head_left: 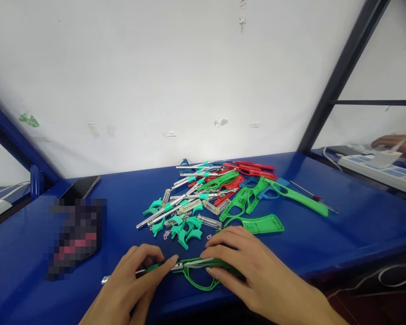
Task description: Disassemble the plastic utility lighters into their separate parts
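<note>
The green lighter shell (205,288) lies at the near edge of the blue desk (128,192), its trigger loop towards the person. The right hand (253,268) is clamped on its grip end, and the left hand (131,282) pinches a metal tube (177,266) that meets its other end. Fingers cover most of both pieces (only the tube's silver tip pokes out past the left hand).

Just beyond the shell are loose teal triggers (183,239) and clear plastic cartridges (209,222); farther beyond it, more tubes and red shells (250,168) overlap, hiding one another. To its left, a pixelated patch (76,239) masks a dark and pink item, so any writing there is unreadable; a black smartphone (83,187) lies past that. Far to its right, markings on the white power strip (382,169) are too small to read, and a co-worker's hand (397,142) is cut off by the frame.
</note>
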`<state>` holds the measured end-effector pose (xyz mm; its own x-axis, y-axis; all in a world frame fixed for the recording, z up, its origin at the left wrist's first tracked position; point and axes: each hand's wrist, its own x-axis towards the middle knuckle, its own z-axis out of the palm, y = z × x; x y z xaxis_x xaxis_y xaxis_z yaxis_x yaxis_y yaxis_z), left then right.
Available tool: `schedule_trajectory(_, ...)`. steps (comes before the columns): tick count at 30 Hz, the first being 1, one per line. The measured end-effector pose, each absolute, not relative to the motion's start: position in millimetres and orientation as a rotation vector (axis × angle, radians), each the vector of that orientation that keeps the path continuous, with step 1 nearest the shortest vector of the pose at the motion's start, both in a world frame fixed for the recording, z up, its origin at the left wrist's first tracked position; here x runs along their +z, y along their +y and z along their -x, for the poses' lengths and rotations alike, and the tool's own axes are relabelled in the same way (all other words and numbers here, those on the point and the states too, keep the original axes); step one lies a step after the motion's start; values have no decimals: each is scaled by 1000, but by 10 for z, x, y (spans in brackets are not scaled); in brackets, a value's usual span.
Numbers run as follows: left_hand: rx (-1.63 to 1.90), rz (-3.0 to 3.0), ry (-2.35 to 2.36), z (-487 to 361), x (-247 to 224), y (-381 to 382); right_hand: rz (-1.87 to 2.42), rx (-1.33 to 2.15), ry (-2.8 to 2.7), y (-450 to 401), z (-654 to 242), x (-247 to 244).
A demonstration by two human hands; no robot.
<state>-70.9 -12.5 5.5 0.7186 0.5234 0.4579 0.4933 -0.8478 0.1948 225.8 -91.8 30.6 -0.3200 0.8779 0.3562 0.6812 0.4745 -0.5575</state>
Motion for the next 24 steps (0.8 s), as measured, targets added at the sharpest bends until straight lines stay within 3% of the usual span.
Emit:
schedule_trajectory(13, 946, -2860, 798, 590, 140, -115, 1294, 419, -2099, -927, -2270, 272)
schedule_trajectory(24, 772, -2851, 904, 685, 54, -154, 1284, 401, -2085, -913, -2250, 268)
